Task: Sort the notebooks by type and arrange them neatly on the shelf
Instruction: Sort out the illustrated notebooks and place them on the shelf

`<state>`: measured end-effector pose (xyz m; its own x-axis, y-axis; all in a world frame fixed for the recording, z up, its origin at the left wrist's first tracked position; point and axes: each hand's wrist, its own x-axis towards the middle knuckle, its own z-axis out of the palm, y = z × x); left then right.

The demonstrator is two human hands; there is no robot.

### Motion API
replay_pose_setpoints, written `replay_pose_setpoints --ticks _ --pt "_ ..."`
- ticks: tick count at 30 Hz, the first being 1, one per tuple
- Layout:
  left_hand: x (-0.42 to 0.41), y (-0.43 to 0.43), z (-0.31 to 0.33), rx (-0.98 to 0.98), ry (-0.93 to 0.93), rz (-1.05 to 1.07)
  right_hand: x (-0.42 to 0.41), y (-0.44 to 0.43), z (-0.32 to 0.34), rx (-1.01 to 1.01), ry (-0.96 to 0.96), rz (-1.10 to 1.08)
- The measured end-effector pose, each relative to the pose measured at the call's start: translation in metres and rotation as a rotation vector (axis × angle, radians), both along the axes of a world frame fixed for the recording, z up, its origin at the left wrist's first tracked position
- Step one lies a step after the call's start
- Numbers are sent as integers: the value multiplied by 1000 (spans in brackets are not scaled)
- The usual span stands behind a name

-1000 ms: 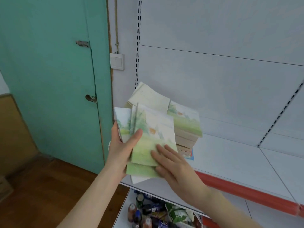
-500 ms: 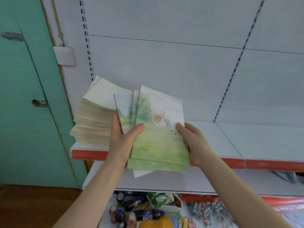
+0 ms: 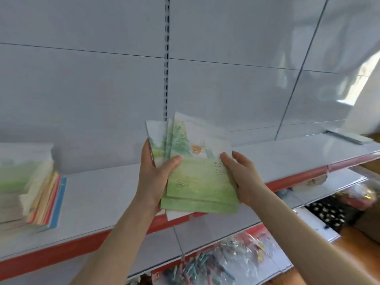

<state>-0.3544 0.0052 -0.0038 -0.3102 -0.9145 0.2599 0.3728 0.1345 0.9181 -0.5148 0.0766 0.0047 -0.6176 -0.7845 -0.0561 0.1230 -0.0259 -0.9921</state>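
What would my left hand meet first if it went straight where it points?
Probably the back panel behind the shelf; nothing else shows ahead of the left hand and its notebooks, though depth is unclear.

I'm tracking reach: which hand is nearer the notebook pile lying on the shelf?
Left. The left hand grips the held notebooks right of the pile; the right hand holds their far edge.

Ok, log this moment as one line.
left hand: grips green notebooks | right hand: holds their right edge | stack: on shelf, far left | placed: not yet
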Motion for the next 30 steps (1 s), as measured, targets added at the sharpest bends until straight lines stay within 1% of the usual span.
replay_pose_setpoints --ticks 3,5,8,13,18,22,27,30 --pt "-85 6 11 31 45 -97 -82 13 12 41 36 -70" --pt "-139 7 16 42 53 -170 -131 24 19 68 25 -121" --pt "-217 7 20 46 50 -278 -201 40 19 67 -50 -222" --pt "-338 9 8 79 21 -433 -303 64 5 61 -139 -374" --pt "-458 9 -2 140 40 -570 -403 85 -6 25 -267 -513" --pt "-556 21 0 160 39 -695 -478 109 -8 -4 -241 -583" --pt "-674 51 -9 165 -32 -867 -567 156 -26 -61 -250 -721" --pt "-744 70 -14 137 -48 -915 -627 177 -39 -68 -260 -761"
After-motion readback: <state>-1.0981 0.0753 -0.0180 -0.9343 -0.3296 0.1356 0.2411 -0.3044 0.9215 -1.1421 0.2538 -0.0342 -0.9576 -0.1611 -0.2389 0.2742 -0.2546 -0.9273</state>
